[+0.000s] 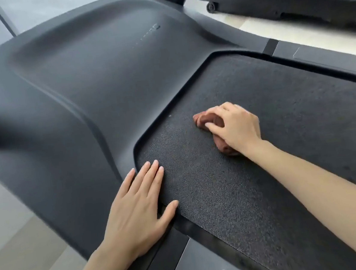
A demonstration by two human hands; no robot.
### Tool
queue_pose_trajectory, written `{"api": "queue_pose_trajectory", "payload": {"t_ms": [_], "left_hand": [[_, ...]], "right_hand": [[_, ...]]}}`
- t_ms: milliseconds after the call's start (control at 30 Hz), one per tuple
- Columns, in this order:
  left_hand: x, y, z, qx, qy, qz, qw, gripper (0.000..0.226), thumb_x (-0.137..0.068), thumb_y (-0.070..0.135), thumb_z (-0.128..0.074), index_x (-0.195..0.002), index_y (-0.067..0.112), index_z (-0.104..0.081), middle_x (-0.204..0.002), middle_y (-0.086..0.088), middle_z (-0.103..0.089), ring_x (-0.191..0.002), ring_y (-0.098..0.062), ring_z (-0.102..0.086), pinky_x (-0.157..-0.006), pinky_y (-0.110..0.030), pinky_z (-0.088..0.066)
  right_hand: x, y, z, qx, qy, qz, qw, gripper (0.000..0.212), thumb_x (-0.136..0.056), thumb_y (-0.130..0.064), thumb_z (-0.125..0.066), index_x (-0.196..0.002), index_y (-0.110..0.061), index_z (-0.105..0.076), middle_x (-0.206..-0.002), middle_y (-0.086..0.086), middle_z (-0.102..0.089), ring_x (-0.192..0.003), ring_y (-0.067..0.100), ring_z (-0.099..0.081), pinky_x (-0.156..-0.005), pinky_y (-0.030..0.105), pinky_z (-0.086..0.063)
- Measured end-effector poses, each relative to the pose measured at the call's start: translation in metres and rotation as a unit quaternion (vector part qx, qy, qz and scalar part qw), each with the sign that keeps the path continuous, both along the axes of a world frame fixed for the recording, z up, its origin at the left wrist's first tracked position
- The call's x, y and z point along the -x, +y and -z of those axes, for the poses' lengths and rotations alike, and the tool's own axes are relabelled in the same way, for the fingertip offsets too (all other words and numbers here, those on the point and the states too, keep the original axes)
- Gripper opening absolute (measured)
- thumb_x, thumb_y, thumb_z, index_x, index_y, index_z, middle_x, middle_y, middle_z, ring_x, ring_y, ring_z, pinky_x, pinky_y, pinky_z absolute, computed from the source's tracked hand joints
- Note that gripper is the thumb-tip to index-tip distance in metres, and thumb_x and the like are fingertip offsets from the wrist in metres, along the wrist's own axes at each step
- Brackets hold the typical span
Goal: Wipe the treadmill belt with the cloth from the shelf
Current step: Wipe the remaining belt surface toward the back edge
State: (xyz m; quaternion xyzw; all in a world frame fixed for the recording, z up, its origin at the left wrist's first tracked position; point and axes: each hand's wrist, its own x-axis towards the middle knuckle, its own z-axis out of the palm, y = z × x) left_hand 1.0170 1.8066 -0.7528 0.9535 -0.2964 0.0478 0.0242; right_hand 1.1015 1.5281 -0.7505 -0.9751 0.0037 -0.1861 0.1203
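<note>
On the belt point(255, 170), right hand point(236, 125) gripped a bunched reddish-brown cloth point(206, 120); left hand point(134, 209) lay flat, holding nothing; hood point(98, 77) lettering unreadable.

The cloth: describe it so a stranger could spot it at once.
Find the big dark grey treadmill and its rough black belt. Near the belt's front edge, the right hand grips a bunched reddish-brown cloth, the only soft, coloured item there.
</note>
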Motion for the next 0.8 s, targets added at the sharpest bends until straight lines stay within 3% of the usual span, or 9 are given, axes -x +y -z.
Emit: {"api": "queue_pose_trajectory", "payload": {"t_ms": [100, 167, 367, 500, 667, 800], "left_hand": [[-0.007, -0.01, 0.001, 0.012, 0.009, 0.001, 1.0, 0.07, -0.09, 0.057, -0.031, -0.139, 0.008, -0.047, -0.146, -0.006, -0.042, -0.137, -0.02, -0.036, -0.11, -0.042, -0.02], [-0.01, -0.013, 0.003, 0.015, 0.007, 0.003, 1.0, 0.07, -0.09, 0.056, -0.031, -0.139, 0.008, -0.047, -0.146, -0.006, -0.042, -0.137, -0.021, -0.036, -0.11, -0.042, -0.02], [-0.015, -0.017, 0.005, 0.004, 0.01, 0.025, 1.0, 0.07, -0.091, 0.058, -0.029, -0.139, 0.011, -0.047, -0.147, -0.008, -0.041, -0.137, -0.022, -0.035, -0.11, -0.045, -0.018], [-0.021, -0.028, 0.007, 0.006, 0.018, 0.035, 0.999, 0.071, -0.092, 0.059, -0.026, -0.14, 0.011, -0.047, -0.147, -0.008, -0.04, -0.138, -0.022, -0.033, -0.11, -0.044, -0.017], [-0.026, -0.041, 0.009, 0.009, 0.018, 0.062, 0.998, 0.074, -0.091, 0.06, -0.026, -0.141, 0.008, -0.044, -0.149, -0.008, -0.036, -0.14, -0.019, -0.028, -0.11, -0.045, -0.017], [-0.02, -0.062, 0.01, 0.034, 0.028, 0.095, 0.995, 0.073, -0.092, 0.06, -0.027, -0.143, 0.01, -0.042, -0.151, -0.006, -0.034, -0.142, -0.018, -0.024, -0.111, -0.046, -0.016]], "right_hand": [[-0.036, -0.022, -0.004, -0.025, 0.049, 0.12, 0.991, 0.03, -0.087, -0.042, -0.06, -0.113, -0.028, -0.061, -0.11, 0.006, -0.059, -0.107, 0.03, -0.055, -0.087, 0.038, -0.043], [-0.035, -0.015, -0.008, -0.017, 0.059, 0.132, 0.989, 0.031, -0.087, -0.043, -0.059, -0.115, -0.029, -0.06, -0.111, 0.006, -0.059, -0.108, 0.029, -0.055, -0.086, 0.037, -0.043], [0.088, 0.037, -0.01, 0.029, 0.0, -0.049, 0.998, 0.028, -0.078, -0.049, -0.058, -0.101, -0.033, -0.065, -0.094, -0.008, -0.062, -0.085, 0.017, -0.061, -0.068, 0.03, -0.049], [0.142, 0.016, -0.007, 0.04, -0.028, -0.084, 0.995, 0.03, -0.079, -0.049, -0.055, -0.101, -0.032, -0.067, -0.098, -0.008, -0.065, -0.088, 0.013, -0.063, -0.07, 0.027, -0.049], [0.109, -0.055, -0.007, 0.053, -0.018, 0.037, 0.998, 0.029, -0.082, -0.048, -0.056, -0.102, -0.031, -0.068, -0.096, -0.006, -0.066, -0.086, 0.018, -0.064, -0.066, 0.028, -0.049], [0.057, -0.099, -0.008, 0.026, 0.044, 0.161, 0.986, 0.028, -0.088, -0.044, -0.06, -0.111, -0.03, -0.064, -0.109, 0.0, -0.064, -0.103, 0.025, -0.058, -0.081, 0.034, -0.044]]}}
